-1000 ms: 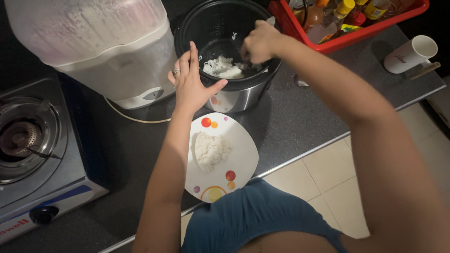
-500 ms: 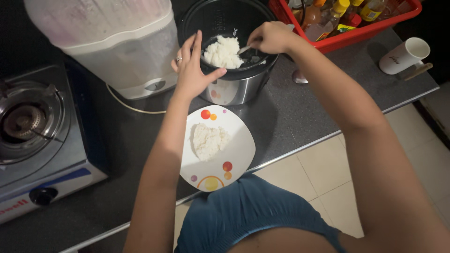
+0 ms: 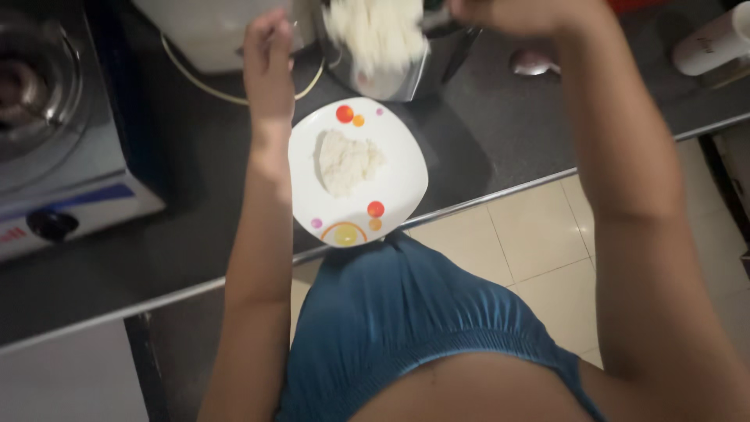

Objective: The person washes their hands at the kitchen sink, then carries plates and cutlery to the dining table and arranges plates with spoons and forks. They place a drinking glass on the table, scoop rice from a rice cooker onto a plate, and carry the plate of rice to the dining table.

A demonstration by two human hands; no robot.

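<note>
My right hand (image 3: 512, 14) is at the top edge, shut on the handle of a serving spoon that carries a blurred heap of white rice (image 3: 376, 31). That heap hangs over the near rim of the metal cooker pot (image 3: 406, 78). Just below the pot, a white plate (image 3: 400, 187) with coloured dots sits on the dark counter. It holds a mound of rice (image 3: 348, 160). My left hand (image 3: 269, 66) is raised beside the pot, above the plate's left edge, fingers up and holding nothing.
A white appliance (image 3: 211, 31) with a cord stands behind my left hand. A gas stove (image 3: 55, 133) fills the left side. A metal spoon (image 3: 531, 62) and a white mug (image 3: 715, 43) lie to the right. The counter edge (image 3: 500, 191) runs above a tiled floor.
The spoonful of rice has been lifted out of the pot and brought toward the plate. My left hand has come off the pot rim. The view has tilted down and closer.
</note>
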